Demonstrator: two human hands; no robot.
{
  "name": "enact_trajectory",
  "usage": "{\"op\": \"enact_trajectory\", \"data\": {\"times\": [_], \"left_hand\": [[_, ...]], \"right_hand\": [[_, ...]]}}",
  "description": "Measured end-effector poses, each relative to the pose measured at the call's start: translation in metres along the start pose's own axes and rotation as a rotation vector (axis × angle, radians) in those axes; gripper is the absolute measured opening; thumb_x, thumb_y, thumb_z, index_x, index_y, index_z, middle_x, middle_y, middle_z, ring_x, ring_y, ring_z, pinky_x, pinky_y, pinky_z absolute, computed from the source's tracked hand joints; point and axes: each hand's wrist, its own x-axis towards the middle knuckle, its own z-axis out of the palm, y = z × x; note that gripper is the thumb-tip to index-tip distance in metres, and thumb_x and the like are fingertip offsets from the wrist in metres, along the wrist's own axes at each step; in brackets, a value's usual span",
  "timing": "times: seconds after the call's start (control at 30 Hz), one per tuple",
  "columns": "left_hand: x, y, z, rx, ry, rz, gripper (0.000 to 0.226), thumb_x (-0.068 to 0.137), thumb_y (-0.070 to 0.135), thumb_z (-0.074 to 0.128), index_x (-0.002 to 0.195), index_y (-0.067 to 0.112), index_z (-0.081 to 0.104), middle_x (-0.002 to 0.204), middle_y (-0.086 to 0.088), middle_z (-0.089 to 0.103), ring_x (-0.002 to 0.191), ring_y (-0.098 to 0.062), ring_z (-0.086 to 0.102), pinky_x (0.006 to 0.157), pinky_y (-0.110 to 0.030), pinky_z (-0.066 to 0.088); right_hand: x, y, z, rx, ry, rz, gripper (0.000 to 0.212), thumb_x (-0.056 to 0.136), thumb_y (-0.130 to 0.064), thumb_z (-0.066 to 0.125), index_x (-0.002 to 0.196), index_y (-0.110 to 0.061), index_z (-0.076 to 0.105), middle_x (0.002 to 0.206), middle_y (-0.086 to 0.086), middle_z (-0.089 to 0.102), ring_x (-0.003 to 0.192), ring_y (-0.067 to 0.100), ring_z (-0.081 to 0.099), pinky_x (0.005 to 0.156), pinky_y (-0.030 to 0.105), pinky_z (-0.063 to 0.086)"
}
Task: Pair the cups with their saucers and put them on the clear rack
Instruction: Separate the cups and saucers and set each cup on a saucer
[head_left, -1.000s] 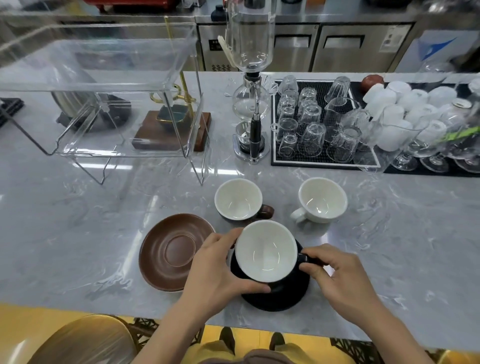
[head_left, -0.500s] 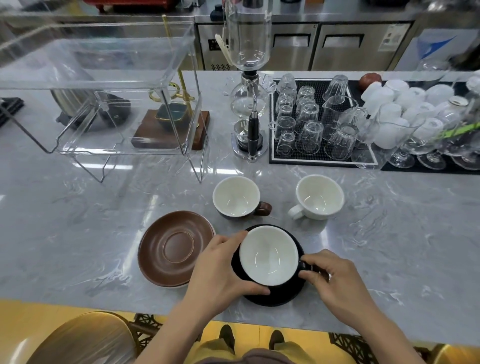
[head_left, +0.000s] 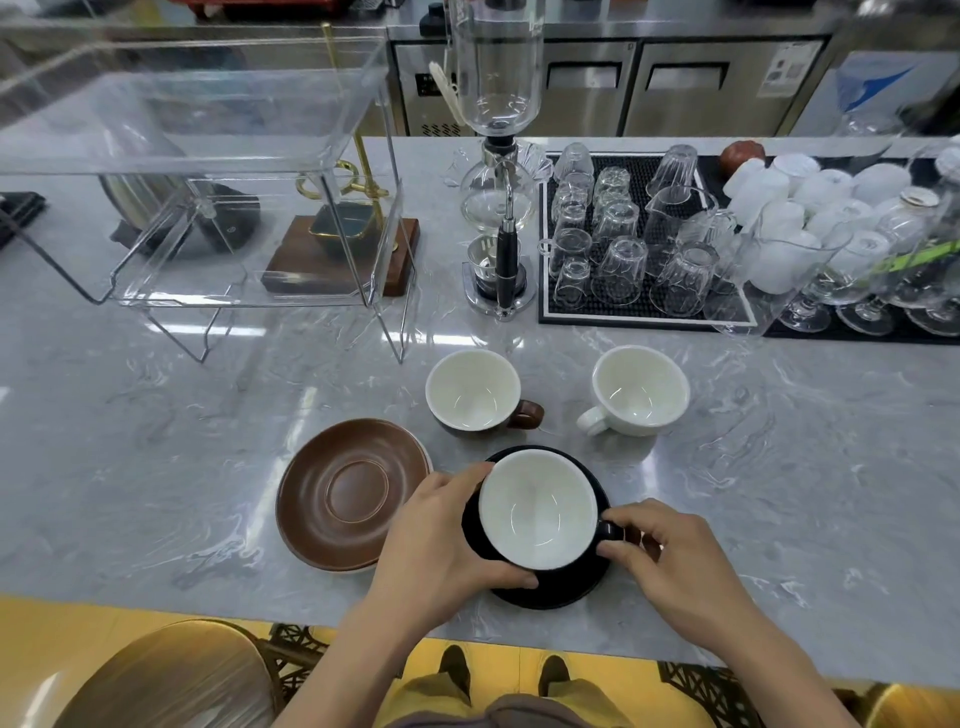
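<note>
One pairing is complete: the black cup (head_left: 537, 509) sits on the black saucer (head_left: 563, 587) at the near counter edge, the left hand (head_left: 441, 535) curled around its body and the right hand (head_left: 670, 556) pinching its handle. The brown-handled cup (head_left: 475, 391) stands apart from the brown saucer (head_left: 353, 493). The white cup (head_left: 636, 391) has no visible saucer, and the clear rack (head_left: 208, 171) holds no cups.

No legible text anywhere, white sticker (head_left: 785, 66) on the steel cabinet door too blurred to read, blue and white sign (head_left: 878, 83) at far right perhaps a logo, no letters distinguishable
</note>
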Motion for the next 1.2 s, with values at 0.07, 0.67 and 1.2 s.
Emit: {"op": "enact_trajectory", "data": {"times": [0.07, 0.67, 1.2], "left_hand": [[0.000, 0.000, 0.000, -0.001, 0.002, 0.008, 0.107, 0.040, 0.070, 0.082, 0.139, 0.046, 0.049, 0.102, 0.032, 0.048, 0.096, 0.002, 0.048, 0.076, -0.008, 0.035], [0.005, -0.023, -0.028, -0.232, 0.228, -0.092, 0.072, 0.056, 0.079, 0.078, 0.118, 0.044, 0.068, 0.096, 0.015, 0.070, 0.085, -0.005, 0.065, 0.071, -0.012, 0.051], [0.043, -0.045, -0.028, -0.371, 0.330, -0.144, 0.041, 0.071, 0.060, 0.078, 0.109, 0.047, 0.069, 0.093, 0.025, 0.070, 0.076, -0.008, 0.069, 0.070, -0.022, 0.057]], "right_hand": [[-0.001, -0.001, 0.000, 0.017, -0.002, 0.010, 0.029, 0.081, -0.017, 0.080, 0.089, -0.044, 0.070, 0.082, -0.009, 0.069, 0.072, 0.003, 0.057, 0.066, 0.008, 0.042], [0.017, -0.021, -0.015, 0.206, 0.154, 0.011, 0.025, 0.080, -0.021, 0.078, 0.085, -0.045, 0.075, 0.074, -0.007, 0.072, 0.063, 0.021, 0.056, 0.058, 0.019, 0.048], [0.080, -0.052, -0.011, 0.115, 0.191, -0.084, 0.022, 0.083, -0.018, 0.077, 0.080, -0.039, 0.072, 0.075, -0.012, 0.071, 0.066, 0.009, 0.062, 0.060, 0.009, 0.049]]}}
